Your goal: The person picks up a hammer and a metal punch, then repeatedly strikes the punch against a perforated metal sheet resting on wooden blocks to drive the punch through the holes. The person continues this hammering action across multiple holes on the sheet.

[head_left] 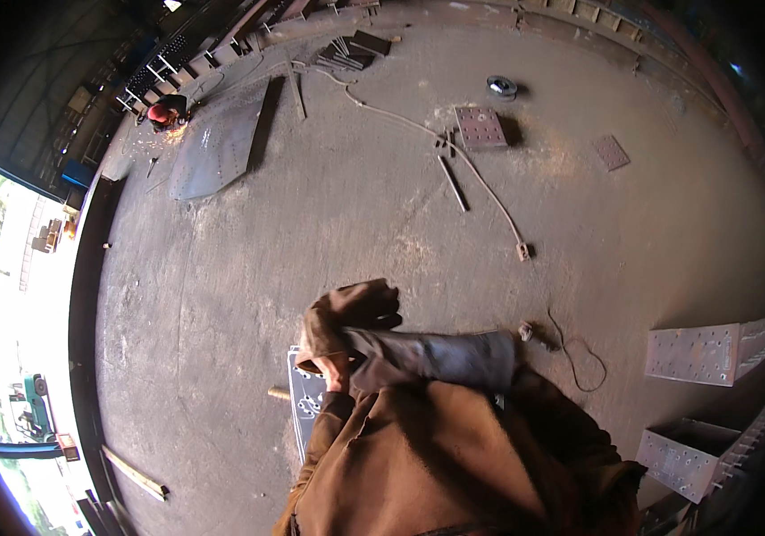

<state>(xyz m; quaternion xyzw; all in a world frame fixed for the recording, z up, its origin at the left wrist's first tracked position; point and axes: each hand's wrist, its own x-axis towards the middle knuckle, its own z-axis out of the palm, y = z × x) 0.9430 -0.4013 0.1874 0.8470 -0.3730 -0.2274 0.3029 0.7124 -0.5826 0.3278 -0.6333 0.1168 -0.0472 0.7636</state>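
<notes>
A brown work glove [351, 308] is in front of my body, its finger end to the far right and its cuff toward me. My left hand [335, 368] is bare at the cuff; its fingers look closed on the edge, though they are partly hidden. My right arm, in a grey sleeve [454, 357], reaches across from the right to the glove. Folds of brown material and the glove cover my right hand [373, 368], so its fingers do not show. Under my left forearm lies a grey metal piece [305, 406] with round holes.
A cable [489, 189] runs over the floor to a small block. Drilled plates [480, 128] and a wire coil [501, 87] lie far ahead. Drilled steel box sections [693, 355] stand at right. Far left, a person [166, 111] works amid sparks beside a large plate [217, 147].
</notes>
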